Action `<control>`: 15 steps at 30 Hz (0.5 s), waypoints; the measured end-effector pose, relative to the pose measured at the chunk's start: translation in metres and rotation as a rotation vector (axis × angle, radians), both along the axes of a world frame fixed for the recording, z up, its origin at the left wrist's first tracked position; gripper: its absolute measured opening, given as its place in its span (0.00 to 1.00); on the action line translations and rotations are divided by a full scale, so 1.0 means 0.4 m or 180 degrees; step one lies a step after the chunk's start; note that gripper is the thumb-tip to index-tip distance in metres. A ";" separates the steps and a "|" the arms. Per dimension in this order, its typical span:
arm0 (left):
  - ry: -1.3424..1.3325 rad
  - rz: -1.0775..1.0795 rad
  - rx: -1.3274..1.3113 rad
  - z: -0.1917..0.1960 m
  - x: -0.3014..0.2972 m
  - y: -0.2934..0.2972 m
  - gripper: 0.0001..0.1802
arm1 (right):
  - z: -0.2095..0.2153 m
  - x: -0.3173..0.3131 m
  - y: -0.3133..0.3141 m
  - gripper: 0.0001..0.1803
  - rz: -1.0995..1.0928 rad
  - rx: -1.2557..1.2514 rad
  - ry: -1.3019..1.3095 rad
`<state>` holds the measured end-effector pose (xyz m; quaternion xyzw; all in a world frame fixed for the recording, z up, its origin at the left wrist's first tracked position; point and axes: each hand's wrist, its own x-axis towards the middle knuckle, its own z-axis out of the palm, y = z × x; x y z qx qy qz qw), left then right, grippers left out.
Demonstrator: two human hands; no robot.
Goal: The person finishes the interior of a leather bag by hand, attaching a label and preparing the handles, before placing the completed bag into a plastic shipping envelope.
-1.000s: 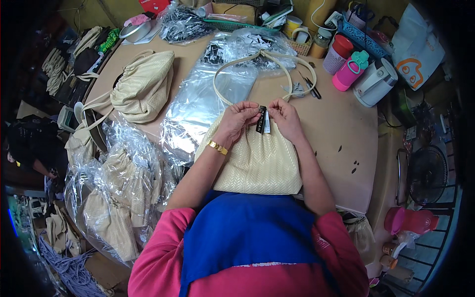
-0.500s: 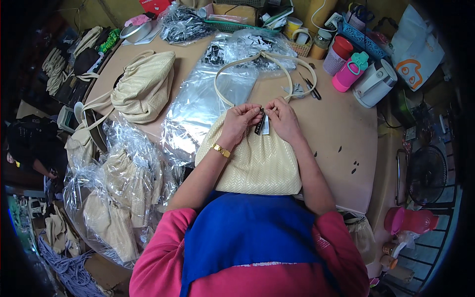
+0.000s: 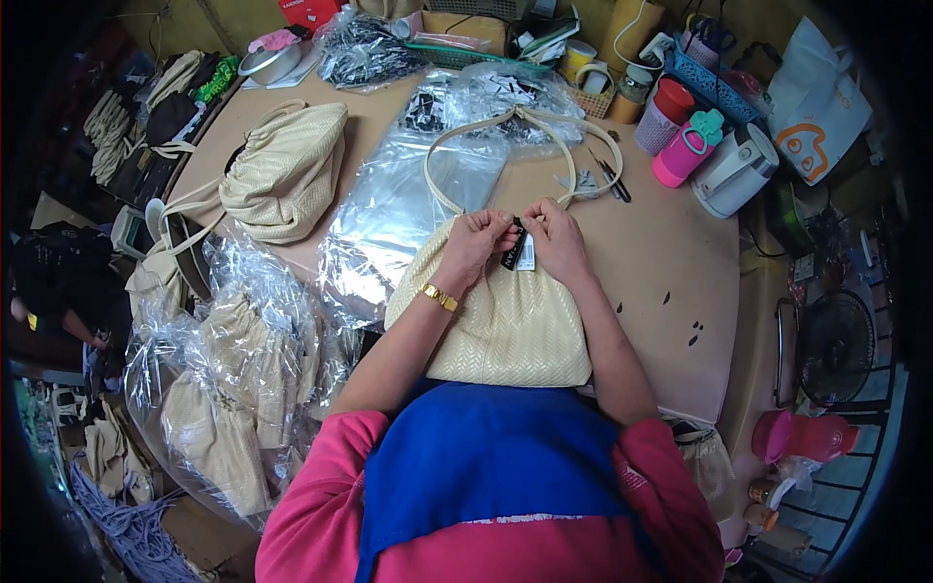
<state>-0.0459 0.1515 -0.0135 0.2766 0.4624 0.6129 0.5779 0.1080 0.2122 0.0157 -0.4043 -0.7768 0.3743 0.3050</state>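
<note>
A cream handbag [image 3: 505,340] with a woven herringbone pattern and a gathered top lies in front of me, against my blue apron. Its thin strap [image 3: 429,167] loops away over the table. At the bag's top edge, the fingers of my left hand [image 3: 474,245] pinch a black hang tag [image 3: 514,255]. My right hand [image 3: 556,243] is closed at the tag's upper end, thumb and forefinger together. Any cord between the fingertips is too small to make out. A white label [image 3: 527,258] hangs beside the black tag.
Left of me stands a second cream bag [image 3: 284,175], above clear-wrapped bags [image 3: 233,389]. Flat plastic sleeves [image 3: 374,209] lie on the table [image 3: 671,253]. Dark pointed tools [image 3: 614,180], a pink bottle [image 3: 683,151] and a white kettle [image 3: 734,173] are at the right.
The black tag and white label have turned to show more of their faces. My hands have shifted slightly toward me, still together at the bag's top.
</note>
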 end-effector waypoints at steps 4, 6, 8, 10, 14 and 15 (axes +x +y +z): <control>-0.0053 -0.0011 0.0025 -0.002 -0.001 -0.001 0.12 | 0.002 0.002 -0.001 0.07 -0.0014 -0.0060 -0.0021; -0.0070 -0.0009 0.0014 -0.005 -0.001 0.001 0.12 | -0.007 0.000 0.003 0.07 0.0001 -0.0048 0.0027; -0.0017 0.0019 0.0015 -0.008 0.000 0.002 0.11 | -0.007 -0.003 0.000 0.07 0.0012 -0.0057 0.0042; 0.0100 0.0057 0.0024 0.002 0.008 -0.001 0.11 | -0.011 -0.005 -0.003 0.07 -0.0008 0.0010 0.0058; 0.0023 0.0013 0.0027 0.000 0.005 -0.005 0.10 | -0.009 -0.003 0.001 0.06 0.0062 -0.0094 0.0126; 0.0008 -0.0060 0.0004 0.006 0.001 -0.006 0.10 | -0.003 0.002 0.005 0.06 0.0100 -0.0220 0.0149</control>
